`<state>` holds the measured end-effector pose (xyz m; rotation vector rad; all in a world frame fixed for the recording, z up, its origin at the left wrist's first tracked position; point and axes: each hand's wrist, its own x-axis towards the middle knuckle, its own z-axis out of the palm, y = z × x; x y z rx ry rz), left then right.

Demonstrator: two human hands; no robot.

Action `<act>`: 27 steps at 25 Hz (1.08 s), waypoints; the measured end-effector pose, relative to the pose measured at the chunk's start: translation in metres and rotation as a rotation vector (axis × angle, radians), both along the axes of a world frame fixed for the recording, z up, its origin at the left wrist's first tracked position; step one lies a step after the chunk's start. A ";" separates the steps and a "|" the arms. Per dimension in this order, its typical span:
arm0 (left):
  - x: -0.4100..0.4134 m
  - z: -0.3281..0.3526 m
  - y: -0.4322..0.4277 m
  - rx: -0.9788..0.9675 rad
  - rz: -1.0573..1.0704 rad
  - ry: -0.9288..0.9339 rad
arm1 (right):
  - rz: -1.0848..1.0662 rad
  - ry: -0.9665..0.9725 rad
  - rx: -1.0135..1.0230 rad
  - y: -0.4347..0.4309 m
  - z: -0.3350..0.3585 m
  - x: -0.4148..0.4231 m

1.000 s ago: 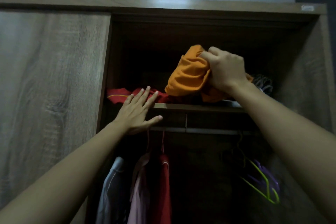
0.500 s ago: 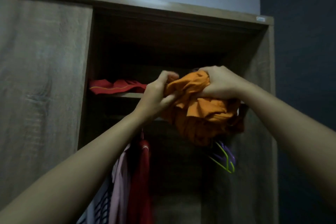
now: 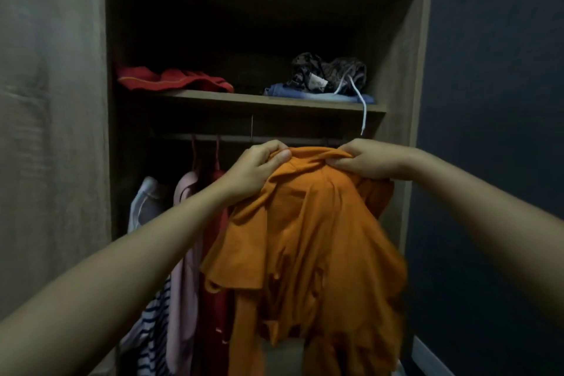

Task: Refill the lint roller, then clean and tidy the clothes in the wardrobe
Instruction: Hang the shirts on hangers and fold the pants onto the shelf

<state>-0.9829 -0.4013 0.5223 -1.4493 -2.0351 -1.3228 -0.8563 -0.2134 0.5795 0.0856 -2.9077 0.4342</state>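
An orange garment (image 3: 305, 238) is held up in front of an open wooden wardrobe (image 3: 422, 70), gripped along its top edge by both of a person's bare hands. The left hand (image 3: 259, 166) is closed on a bunched fold at the garment's upper left, thumb pressed over the cloth. The right hand (image 3: 367, 162) is curled on the fabric at the upper right, fingers pinching a ridge of it. Between the two hands the cloth is drawn fairly taut, and below them it hangs loose and crumpled in front of the wardrobe's lower section, clear of the shelf (image 3: 244, 99).

At the left end of that shelf a red garment (image 3: 174, 81) is seen lying rumpled. Near the right end a dark patterned garment (image 3: 331, 72) is heaped on a folded blue item (image 3: 305, 94), and a white cord (image 3: 363, 113) is left dangling over the shelf's front edge.

Beneath the shelf a rail (image 3: 238, 138) is fitted, on whose left part several clothes are hung: a white piece (image 3: 143, 201), a pink one (image 3: 183, 223), a red one (image 3: 213, 299) and, lower down, a striped one (image 3: 152, 330). The rail's right part is hidden by the orange cloth. The opening is flanked by a closed wood-grain door (image 3: 52, 131) on the left and a dark blue wall (image 3: 488, 131) on the right.
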 end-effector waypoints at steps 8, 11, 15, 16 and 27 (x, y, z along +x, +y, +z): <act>0.034 -0.005 0.000 -0.254 0.164 0.294 | 0.223 0.065 -0.351 0.017 -0.007 0.005; 0.033 -0.018 0.000 -0.102 0.178 0.353 | 0.194 0.021 -0.335 0.025 -0.020 0.012; 0.035 -0.018 0.008 0.152 0.157 0.251 | 0.210 -0.082 -0.324 0.033 -0.072 0.011; 0.034 -0.016 0.010 0.211 0.145 0.193 | 0.218 -0.114 -0.323 0.035 -0.096 0.007; 0.010 -0.028 0.013 0.173 0.293 0.139 | 0.218 0.104 -0.844 -0.046 -0.216 -0.026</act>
